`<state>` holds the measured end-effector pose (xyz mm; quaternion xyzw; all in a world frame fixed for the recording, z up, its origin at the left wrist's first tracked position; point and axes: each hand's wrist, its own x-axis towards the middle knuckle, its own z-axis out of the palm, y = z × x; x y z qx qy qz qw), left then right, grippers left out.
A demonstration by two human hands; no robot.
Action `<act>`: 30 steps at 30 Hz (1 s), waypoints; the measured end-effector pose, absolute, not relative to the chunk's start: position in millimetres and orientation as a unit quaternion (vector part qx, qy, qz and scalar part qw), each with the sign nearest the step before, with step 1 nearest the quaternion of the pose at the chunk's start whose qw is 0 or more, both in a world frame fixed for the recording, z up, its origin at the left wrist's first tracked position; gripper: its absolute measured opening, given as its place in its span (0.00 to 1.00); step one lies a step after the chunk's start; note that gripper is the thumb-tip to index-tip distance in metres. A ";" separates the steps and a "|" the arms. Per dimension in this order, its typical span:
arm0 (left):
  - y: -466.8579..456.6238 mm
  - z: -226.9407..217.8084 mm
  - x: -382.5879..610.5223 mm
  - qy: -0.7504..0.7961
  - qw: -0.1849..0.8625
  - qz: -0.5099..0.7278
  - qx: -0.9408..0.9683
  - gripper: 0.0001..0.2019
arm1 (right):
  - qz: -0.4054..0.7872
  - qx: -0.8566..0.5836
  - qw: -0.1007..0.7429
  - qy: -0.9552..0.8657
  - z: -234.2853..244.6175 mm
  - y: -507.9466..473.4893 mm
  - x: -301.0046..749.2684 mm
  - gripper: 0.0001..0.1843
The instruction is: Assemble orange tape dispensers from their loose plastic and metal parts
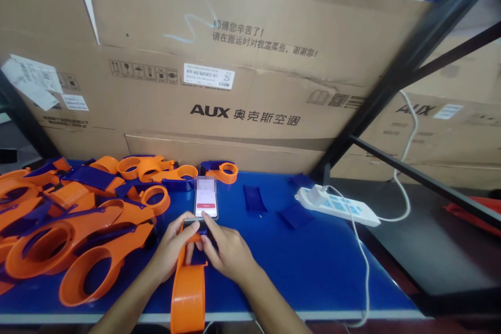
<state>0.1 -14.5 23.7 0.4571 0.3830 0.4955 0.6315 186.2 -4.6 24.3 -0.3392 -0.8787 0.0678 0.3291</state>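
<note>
Between my two hands is an orange tape dispenser (188,292), its round hub toward me and its blue-topped head pointing away. My left hand (174,242) is closed around the left side of the head, thumb on top. From the right, my right hand (225,248) grips the same end with thumb and fingers. The fingers hide part of the head. Just beyond my fingertips a phone (205,201) with a lit screen lies on the blue tabletop (282,266).
Several orange and blue tape dispensers (90,276) are piled on the left. Loose blue plastic pieces (255,198) lie right of the phone. A white power strip (336,205) with a cable sits at the right. Large cardboard (156,88) stands behind the table, beside a black metal frame (371,94).
</note>
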 end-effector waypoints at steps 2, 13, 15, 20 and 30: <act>-13.8 21.3 0.2 0.386 0.620 0.500 0.465 0.16 | 0.059 -0.343 0.317 -0.883 24.2 -4.5 185.1 0.32; -11.9 21.0 -2.2 0.356 0.661 0.486 0.446 0.17 | 0.125 -0.363 0.359 -0.851 28.3 -3.7 189.4 0.23; -12.2 21.2 -3.0 0.348 0.670 0.479 0.448 0.16 | 0.148 -0.358 0.391 -0.835 31.9 -3.9 192.9 0.20; -12.6 20.2 -1.6 0.363 0.660 0.480 0.450 0.15 | 0.138 -0.368 0.444 -0.805 37.8 -4.7 196.7 0.16; -17.3 25.3 1.5 0.393 0.628 0.525 0.419 0.12 | 0.075 -0.496 0.452 -0.737 35.4 8.5 202.7 0.13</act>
